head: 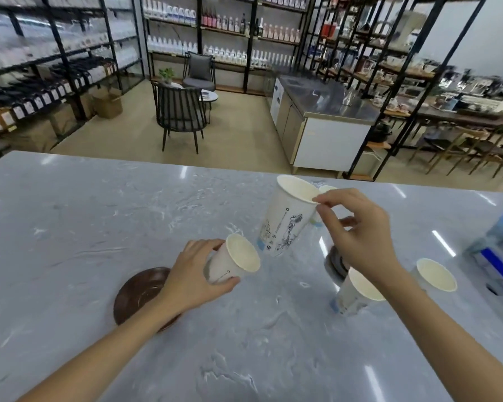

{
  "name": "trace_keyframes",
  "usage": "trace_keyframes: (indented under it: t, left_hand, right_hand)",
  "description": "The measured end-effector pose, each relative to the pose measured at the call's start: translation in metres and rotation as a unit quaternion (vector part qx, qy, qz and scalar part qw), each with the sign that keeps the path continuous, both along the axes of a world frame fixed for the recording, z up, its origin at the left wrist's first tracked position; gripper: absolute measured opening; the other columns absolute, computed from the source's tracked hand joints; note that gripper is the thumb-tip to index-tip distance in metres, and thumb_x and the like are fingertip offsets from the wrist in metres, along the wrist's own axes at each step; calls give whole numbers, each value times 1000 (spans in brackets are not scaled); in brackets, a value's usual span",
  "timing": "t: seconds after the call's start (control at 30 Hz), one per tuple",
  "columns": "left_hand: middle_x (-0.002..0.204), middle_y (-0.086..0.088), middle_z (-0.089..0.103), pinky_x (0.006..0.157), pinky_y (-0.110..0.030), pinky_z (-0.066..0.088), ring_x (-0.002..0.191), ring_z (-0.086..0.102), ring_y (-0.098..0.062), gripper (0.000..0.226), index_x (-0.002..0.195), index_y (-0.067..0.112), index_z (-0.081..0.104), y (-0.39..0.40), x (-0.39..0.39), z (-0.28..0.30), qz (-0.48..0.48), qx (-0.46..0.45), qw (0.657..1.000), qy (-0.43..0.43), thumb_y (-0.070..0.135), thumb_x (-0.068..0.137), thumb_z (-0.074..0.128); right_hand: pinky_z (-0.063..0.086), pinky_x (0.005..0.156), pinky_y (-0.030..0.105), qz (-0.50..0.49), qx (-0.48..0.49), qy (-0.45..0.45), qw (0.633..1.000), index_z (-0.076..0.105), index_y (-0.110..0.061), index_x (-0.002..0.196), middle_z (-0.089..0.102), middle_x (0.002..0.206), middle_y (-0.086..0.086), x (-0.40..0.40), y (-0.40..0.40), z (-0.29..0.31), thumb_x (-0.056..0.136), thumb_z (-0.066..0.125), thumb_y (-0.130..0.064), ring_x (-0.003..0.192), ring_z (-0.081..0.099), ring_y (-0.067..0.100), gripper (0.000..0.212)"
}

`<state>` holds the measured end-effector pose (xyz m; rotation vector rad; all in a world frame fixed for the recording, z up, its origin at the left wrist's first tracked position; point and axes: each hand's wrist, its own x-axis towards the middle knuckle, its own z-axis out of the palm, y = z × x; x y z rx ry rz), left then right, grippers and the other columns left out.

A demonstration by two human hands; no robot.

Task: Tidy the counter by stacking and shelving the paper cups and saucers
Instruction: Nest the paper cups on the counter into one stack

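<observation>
Paper cups: we grip one (235,261) in our left hand (192,275), pinch a taller one (288,217) by its rim in our right hand (357,227); two more (359,288) (434,274) and a brown saucer (137,294) lie loose on the counter (70,213); nothing nested or shelved yet

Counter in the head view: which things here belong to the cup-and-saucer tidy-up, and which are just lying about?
Part of the job:
- tall printed cup, pinched at the rim by the right hand
- small cup in the left hand
- loose cup
- far-right cup
- brown saucer
- dark saucer, partly hidden

Just lying about:
- blue and white packs, right edge
</observation>
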<state>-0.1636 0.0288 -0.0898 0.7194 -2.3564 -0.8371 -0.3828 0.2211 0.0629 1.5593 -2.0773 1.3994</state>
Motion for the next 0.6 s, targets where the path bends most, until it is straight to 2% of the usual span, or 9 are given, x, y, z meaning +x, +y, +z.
trace_keyframes:
  t: [0.1,0.23,0.33,0.47,0.6]
  left_hand:
    - [119,29,53,95,-26,43,116,47,-2,80,132,33,57,35,-24,6,-6,-8,1000,11,67,63,79]
    - [116,40,48,93,-19,42,112,48,-1,79,131,31,59,79,-61,14,12,-8,1000,27,68,63,78]
    - [120,41,50,93,-11,37,116,48,4,78,132,36,57,106,-89,20,30,18,998,45,68,65,79]
    - [122,36,54,89,-9,38,120,45,9,81,136,37,54,135,-129,27,50,68,995,46,70,65,76]
    - [114,36,57,82,-9,40,111,49,14,68,123,49,51,154,-167,30,76,126,986,73,74,63,73]
  right_hand:
    - [47,65,5,18,-10,-3,1000,75,-21,99,72,103,-8,-18,11,-1,92,69,-7,97,66,6,16]
    - [49,65,6,48,2,-9,999,76,-20,99,71,103,-9,-50,31,-8,93,69,-7,97,65,4,15]
    - [51,64,8,76,1,-36,996,76,-23,99,71,103,-14,-77,46,-15,92,69,-7,97,66,5,18]
    - [54,64,12,110,25,-39,993,76,-25,99,71,104,-16,-115,62,-25,92,70,-10,97,67,5,17]
    - [57,63,17,155,42,-45,986,78,-25,100,73,104,-9,-150,73,-37,92,70,-7,96,69,7,21]
